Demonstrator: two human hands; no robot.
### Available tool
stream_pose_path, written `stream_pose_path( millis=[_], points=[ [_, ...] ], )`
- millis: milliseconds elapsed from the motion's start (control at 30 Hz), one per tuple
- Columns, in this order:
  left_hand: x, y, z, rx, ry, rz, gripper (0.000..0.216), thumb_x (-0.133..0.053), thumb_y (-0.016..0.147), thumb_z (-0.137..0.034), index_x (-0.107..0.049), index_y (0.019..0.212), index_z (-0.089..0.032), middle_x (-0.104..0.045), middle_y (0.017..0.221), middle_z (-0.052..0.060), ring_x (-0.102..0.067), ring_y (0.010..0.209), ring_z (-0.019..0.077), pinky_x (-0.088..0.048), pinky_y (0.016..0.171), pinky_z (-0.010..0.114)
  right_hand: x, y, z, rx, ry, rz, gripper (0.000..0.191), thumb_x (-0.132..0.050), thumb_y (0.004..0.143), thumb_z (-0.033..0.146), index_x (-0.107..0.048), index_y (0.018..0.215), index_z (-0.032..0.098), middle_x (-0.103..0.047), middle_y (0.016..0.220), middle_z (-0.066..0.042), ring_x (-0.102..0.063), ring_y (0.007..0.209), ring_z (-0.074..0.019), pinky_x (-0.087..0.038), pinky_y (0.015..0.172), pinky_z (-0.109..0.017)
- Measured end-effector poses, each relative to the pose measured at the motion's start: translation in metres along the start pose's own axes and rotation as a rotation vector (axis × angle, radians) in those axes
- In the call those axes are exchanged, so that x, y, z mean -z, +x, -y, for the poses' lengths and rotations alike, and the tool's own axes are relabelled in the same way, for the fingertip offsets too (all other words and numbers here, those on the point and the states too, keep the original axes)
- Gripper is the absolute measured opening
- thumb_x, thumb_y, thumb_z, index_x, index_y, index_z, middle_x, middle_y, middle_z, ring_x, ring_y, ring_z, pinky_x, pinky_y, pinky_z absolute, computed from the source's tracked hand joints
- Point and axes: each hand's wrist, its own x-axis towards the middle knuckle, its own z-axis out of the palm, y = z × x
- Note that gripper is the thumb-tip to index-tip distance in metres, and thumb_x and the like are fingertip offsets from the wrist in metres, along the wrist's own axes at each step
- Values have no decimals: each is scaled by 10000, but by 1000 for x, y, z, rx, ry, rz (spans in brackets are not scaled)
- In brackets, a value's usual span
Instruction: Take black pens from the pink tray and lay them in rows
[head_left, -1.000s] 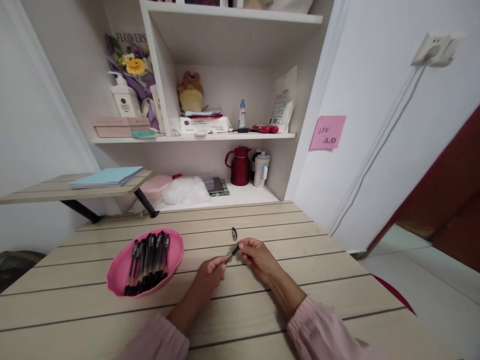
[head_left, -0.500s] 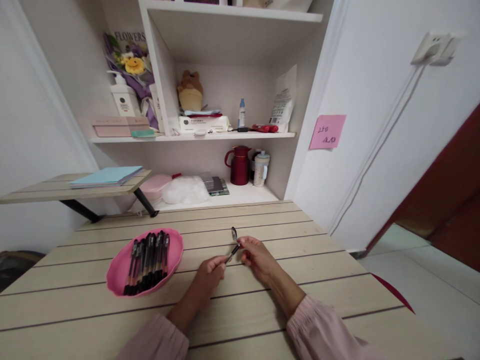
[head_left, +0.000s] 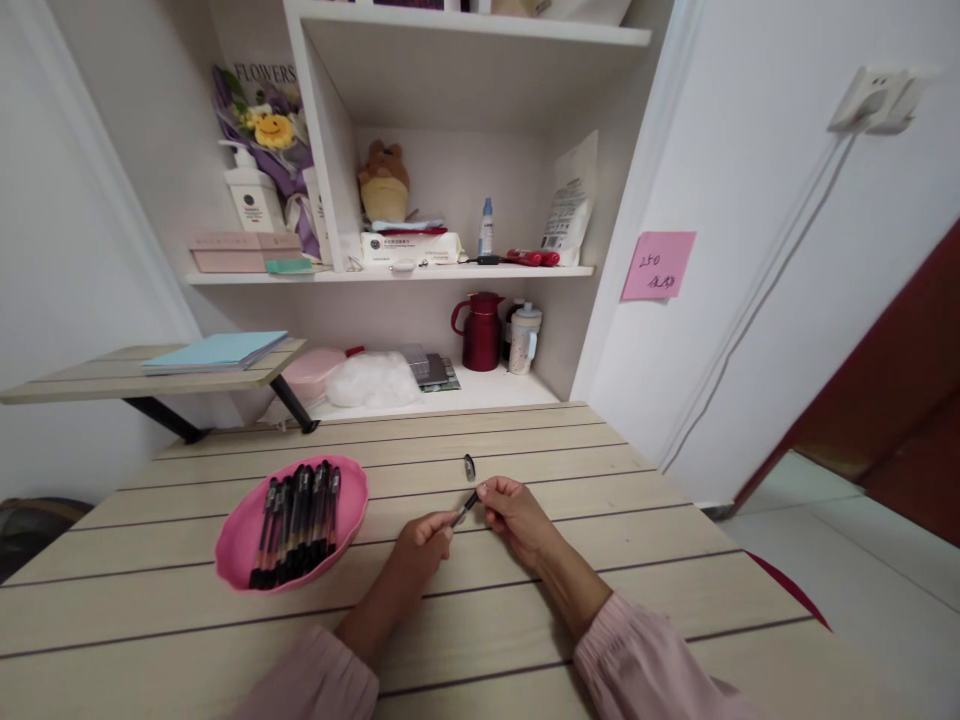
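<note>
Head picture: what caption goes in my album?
Left hand and right hand hold a pen; more pens lie in a bowl.

Soft, diffuse light leaves faint shadows on the worktop point(head_left: 675, 530) and a dimmer shelf recess point(head_left: 480, 80), while wide-angle distortion stretches the edges.

We look through one head-worn camera, facing forward and down across the surface point(head_left: 637, 540) from its near side. Our hands point(head_left: 516, 520) show near us, below centre; the shelving unit point(head_left: 450, 165) stands farther off, straight ahead.
</note>
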Motion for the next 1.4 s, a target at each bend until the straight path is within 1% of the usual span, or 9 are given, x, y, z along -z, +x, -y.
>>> stream_pose_path(
  millis=[200, 400, 667, 833, 967, 1100, 1233, 1333, 1400],
  points=[
    [-2, -2, -4, 7, -3, -11, 505, -521, 691, -342, -609, 1116, -84, -411, 480, -69, -225, 407, 59, -150, 436, 218, 0, 0, 0, 1, 27, 27, 365, -763, 556, 422, -616, 742, 144, -490, 445, 53, -351, 366, -39, -157, 367, -188],
    [0, -1, -1, 2, 5, -2, 504, -525, 699, -355, -604, 1132, -109, -423, 485, -69, -244, 408, 61, -164, 435, 211, 1, 2, -2, 1, -4, -40, 351, -786, 523, 408, -586, 656, 152, -461, 436, 65, -345, 369, -34, -172, 375, -183],
    [0, -2, -2, 16, 3, 0, 441, -519, 713, -323, -615, 1088, -111, -436, 493, -69, -243, 388, 49, -152, 417, 212, 4, 4, -5, 47, -98, -4, 354, -733, 581, 463, -597, 695, 157, -531, 509, 34, -379, 386, -42, -204, 378, -185],
    [1, -8, -11, 25, -174, -51, 462, -519, 721, -386, -574, 1087, -109, -434, 521, -78, -220, 352, 29, -112, 388, 210, 8, 31, 11, 156, -558, -170, 367, -500, 749, 532, -596, 738, 178, -650, 716, -51, -532, 501, -114, -332, 451, -233],
    [4, -10, -14, 37, -268, -75, 462, -527, 716, -412, -554, 1083, -132, -465, 560, -70, -240, 336, 22, -95, 367, 206, -1, 62, 18, 197, -789, -278, 206, -686, 595, 345, -552, 597, 189, -643, 668, -75, -596, 722, -223, -372, 598, -284],
    [6, -10, -12, 47, -283, -84, 473, -533, 708, -408, -542, 1097, -137, -458, 562, -77, -251, 328, 22, -94, 362, 204, -15, 79, 8, 200, -931, -348, 204, -709, 499, 171, -536, 607, 185, -665, 787, -130, -579, 893, -279, -363, 685, -310],
    [7, -11, -13, 51, -268, -79, 488, -531, 710, -408, -537, 1112, -132, -461, 568, -73, -261, 341, 23, -101, 366, 203, -14, 81, 3, 173, -903, -335, 168, -642, 528, 114, -489, 519, 185, -656, 689, -107, -596, 821, -244, -368, 645, -285],
    [5, -12, -14, 36, -236, -66, 472, -530, 710, -415, -557, 1083, -127, -455, 558, -71, -265, 352, 24, -111, 371, 199, -4, 74, 6, 140, -789, -295, 153, -598, 617, 213, -480, 521, 191, -593, 516, -38, -589, 624, -182, -369, 534, -250],
    [4, -10, -14, 33, -206, -53, 471, -543, 697, -425, -569, 1061, -126, -451, 544, -73, -265, 346, 23, -111, 370, 198, 1, 66, 9, 138, -681, -276, 154, -533, 695, 309, -492, 602, 194, -583, 512, -11, -564, 540, -148, -372, 481, -233]
  ],
)
